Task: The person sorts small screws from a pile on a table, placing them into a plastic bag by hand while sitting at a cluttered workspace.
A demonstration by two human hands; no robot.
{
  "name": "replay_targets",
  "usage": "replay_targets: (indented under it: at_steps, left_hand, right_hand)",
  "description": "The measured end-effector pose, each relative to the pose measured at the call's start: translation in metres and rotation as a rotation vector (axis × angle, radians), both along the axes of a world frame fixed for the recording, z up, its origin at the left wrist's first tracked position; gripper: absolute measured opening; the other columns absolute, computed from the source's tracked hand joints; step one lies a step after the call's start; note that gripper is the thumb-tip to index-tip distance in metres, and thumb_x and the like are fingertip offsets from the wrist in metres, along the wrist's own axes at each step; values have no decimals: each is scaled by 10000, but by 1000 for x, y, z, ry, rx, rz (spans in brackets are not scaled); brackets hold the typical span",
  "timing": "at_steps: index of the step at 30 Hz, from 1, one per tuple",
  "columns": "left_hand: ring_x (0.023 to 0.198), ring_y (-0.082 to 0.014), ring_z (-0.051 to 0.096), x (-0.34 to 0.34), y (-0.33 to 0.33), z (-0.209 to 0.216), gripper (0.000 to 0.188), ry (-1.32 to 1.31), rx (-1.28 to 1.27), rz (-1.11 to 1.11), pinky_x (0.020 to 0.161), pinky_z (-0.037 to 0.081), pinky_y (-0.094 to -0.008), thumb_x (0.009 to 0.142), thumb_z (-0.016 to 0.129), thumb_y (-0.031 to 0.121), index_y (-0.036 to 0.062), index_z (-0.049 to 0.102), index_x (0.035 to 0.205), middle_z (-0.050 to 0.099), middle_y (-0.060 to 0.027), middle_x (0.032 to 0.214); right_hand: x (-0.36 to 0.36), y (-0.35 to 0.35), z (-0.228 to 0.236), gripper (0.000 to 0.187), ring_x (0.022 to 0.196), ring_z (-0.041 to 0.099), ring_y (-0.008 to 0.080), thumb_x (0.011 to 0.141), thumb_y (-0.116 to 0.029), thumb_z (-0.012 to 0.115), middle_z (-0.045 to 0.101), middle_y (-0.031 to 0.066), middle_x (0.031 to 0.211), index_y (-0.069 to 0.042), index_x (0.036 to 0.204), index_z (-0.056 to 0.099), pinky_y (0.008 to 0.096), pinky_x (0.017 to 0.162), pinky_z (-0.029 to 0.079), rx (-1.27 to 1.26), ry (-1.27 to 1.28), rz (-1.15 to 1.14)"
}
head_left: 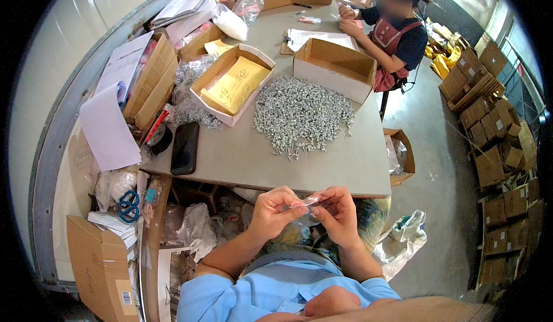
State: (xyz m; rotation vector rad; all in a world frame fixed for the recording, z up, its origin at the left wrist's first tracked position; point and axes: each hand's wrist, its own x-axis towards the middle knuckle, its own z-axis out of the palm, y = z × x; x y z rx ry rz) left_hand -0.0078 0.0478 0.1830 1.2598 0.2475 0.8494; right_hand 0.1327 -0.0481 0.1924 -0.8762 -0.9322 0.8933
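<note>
Your left hand [272, 211] has its thumb and fingertips pressed together, pinching one side of a clear plastic bag [309, 201]. Your right hand [339, 217] is pinching the other side in the same manner, its thumb close to the left thumb. The bag is held between both hands, over your lap, just off the near edge of the grey worktable [351, 169]. Whether anything lies inside the bag cannot be told.

Beyond your hands, a broad heap of silver screws [302, 114] lies loose on the tabletop. To its left, near the table's edge, rests a black smartphone [184, 148], with a black tape roll [161, 140] beside it. Behind the smartphone, a shallow open box [216, 112] with white outer sides contains a yellow envelope [235, 84]; clear plastic bags of small parts are heaped along its left side. At the back of the screws, just beside them, stands a second open box [331, 75], white outside and brown within. A clipboard with papers [319, 38] is observed behind that box.

A co-worker in a red apron [387, 40] is at the far right corner, both hands above the table. At your lower left, blue-handled scissors [128, 207] are noted above a cardboard carton [95, 270]. On the floor to your right sits a white sack [403, 242]; stacked cartons [495, 132] stand farther off.
</note>
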Motion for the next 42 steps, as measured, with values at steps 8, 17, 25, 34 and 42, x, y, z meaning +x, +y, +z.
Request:
replay_targets:
  at_steps: [8, 17, 25, 34, 42]
  left_hand:
    - [754, -93, 545, 1, 0, -4, 89, -7, -13, -18, 686, 435, -219, 788, 694, -30, 8, 629, 837, 584, -38, 838]
    - [692, -64, 508, -43, 62, 15, 68, 311, 245, 355, 618, 421, -215, 863, 648, 80, 15, 656, 880, 594, 2, 780]
    - [808, -192, 588, -62, 235, 106, 112, 497, 896, 1183, 633, 480, -286, 823, 634, 83, 16, 674, 904, 607, -111, 932]
    - [930, -265, 585, -31, 282, 72, 139, 1522, 1462, 571, 792, 507, -375, 778, 561, 44, 69, 675, 855, 583, -97, 918]
    - [826, -307, 635, -52, 265, 93, 55, 931, 1761, 774, 705, 534, -390, 785, 524, 4, 5, 537, 838, 610, -135, 925]
  right_hand:
    - [4, 2, -11, 204, 841, 583, 151, 810, 80, 623, 594, 90, 927, -27, 925, 494, 278, 763, 475, -36, -147, -78]
    - [28, 17, -20, 226, 711, 513, 77, 796, 61, 641, 521, 5, 825, -43, 932, 493, 204, 654, 441, -116, -277, -232]
    - [55, 41, -47, 126, 579, 535, 194, 809, -70, 660, 568, 101, 694, -22, 808, 544, 296, 557, 433, -160, -700, -551]
    - [58, 36, -47, 124, 591, 549, 215, 774, -46, 675, 570, 106, 677, -16, 800, 558, 318, 568, 440, -166, -911, -505]
    - [60, 34, -52, 139, 627, 568, 299, 764, -94, 692, 578, 119, 701, -46, 798, 566, 369, 575, 447, -212, -856, -485]
